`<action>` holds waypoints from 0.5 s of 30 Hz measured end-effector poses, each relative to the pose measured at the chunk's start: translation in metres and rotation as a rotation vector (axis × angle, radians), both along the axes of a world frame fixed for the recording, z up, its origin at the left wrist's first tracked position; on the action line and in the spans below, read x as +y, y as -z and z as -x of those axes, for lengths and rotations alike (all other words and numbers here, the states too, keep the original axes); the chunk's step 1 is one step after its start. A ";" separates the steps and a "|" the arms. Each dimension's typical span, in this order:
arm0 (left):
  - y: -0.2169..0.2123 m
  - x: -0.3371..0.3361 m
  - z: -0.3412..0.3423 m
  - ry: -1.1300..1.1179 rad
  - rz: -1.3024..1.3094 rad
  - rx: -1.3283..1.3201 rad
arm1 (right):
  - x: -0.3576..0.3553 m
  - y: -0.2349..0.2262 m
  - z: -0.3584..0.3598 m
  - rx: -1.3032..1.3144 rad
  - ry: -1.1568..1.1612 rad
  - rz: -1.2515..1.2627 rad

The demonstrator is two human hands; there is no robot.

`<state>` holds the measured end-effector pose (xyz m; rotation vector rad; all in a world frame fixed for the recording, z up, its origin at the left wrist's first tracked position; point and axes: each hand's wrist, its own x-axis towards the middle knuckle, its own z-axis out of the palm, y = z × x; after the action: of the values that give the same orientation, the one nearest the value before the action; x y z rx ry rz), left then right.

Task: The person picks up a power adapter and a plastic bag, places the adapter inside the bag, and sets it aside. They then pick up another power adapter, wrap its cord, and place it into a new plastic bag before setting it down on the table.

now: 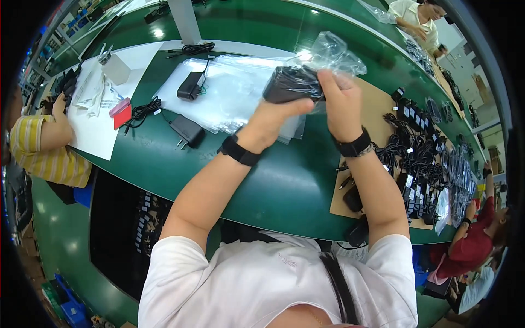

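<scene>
Left hand [272, 117] curled shut around the lower end of a black power adapter [290, 83], thumb laid along its underside, fingers hidden behind it. Right hand [340, 99] pinching from the other side, thumb pressed flat on the adapter's right end, remaining fingers bent and gripping the crinkled clear plastic bag [333, 52] that wraps the adapter's top. Adapter raised above the green table [273, 180], tilted, partly inside the bag, with loose bag film flaring up and to the right of it. Black wristbands on both wrists.

Relative to the held adapter: below and left, flat on the table, a stack of clear plastic bags [235, 95]; on that stack, a second black adapter [190, 86] with its cord running up to a coiled cable [191, 50]. Further down-left, off the stack, a third adapter with prongs [187, 131], beside a bundled black cord [143, 111] and a small red object [122, 116]. Far left, white paper sheets [104, 109] and another person's arm in a yellow striped sleeve [41, 147]. Right of the held adapter, a brown board [377, 104] bearing a heap of black adapters and cables [421, 158]. Beyond that heap, low right, a person in red [470, 246]; far up-right, a person in a pale shirt [415, 19].
</scene>
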<state>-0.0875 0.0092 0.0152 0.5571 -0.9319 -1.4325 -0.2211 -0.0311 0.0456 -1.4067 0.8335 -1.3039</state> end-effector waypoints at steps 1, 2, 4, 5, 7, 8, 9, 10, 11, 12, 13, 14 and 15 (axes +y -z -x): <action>-0.007 -0.001 -0.005 -0.094 -0.146 -0.007 | -0.006 -0.001 0.007 0.152 0.064 0.129; -0.010 -0.002 -0.009 -0.188 -0.293 -0.016 | -0.004 0.001 0.011 0.151 0.068 0.126; -0.010 -0.002 -0.013 -0.243 -0.217 -0.011 | 0.001 0.001 0.012 0.466 0.165 0.555; -0.009 -0.001 -0.012 -0.212 -0.164 -0.090 | -0.001 0.009 0.012 0.531 0.182 0.710; -0.006 0.000 -0.009 -0.163 -0.057 -0.255 | 0.007 0.012 0.008 0.510 0.163 0.636; -0.005 0.000 -0.008 -0.171 -0.062 -0.255 | 0.011 0.013 0.006 0.493 0.152 0.563; -0.004 -0.001 -0.007 -0.211 -0.054 -0.201 | 0.014 0.010 0.006 0.377 0.046 0.287; -0.004 -0.001 -0.007 -0.252 -0.046 -0.147 | 0.013 0.011 0.005 0.376 0.042 0.283; 0.003 -0.005 -0.008 -0.333 0.016 -0.177 | 0.010 0.011 0.004 0.158 -0.044 0.056; 0.004 -0.004 -0.006 -0.334 0.013 -0.179 | 0.007 0.011 0.003 -0.062 -0.126 -0.171; 0.005 -0.004 -0.005 -0.385 0.060 -0.197 | 0.004 0.005 0.007 -0.093 -0.180 -0.383; 0.006 -0.003 -0.004 -0.435 0.109 -0.216 | 0.006 0.001 0.006 -0.094 -0.180 -0.386; 0.002 -0.002 -0.005 -0.436 0.107 -0.216 | 0.009 -0.003 0.005 -0.161 -0.234 -0.566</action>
<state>-0.0825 0.0069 0.0131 0.7910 -0.9783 -0.9387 -0.2257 -0.0222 0.0483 -0.9048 0.8187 -0.8927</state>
